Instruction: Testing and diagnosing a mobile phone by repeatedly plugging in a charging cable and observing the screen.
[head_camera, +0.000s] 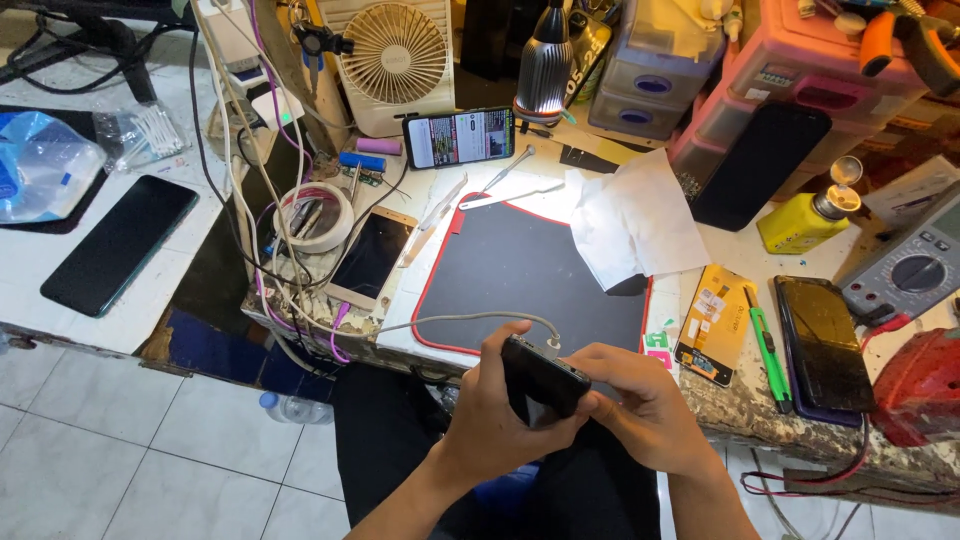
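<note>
Left hand (490, 415) and right hand (640, 405) both gripping black phone (542, 378), yellow labelled package (715, 325) right of black mat (530, 275)

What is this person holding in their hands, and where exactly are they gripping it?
A dark phone, held over the lap. The left hand wraps its lower body from beneath; the right hand pinches its top end, where a grey cable reaches toward it.
</note>
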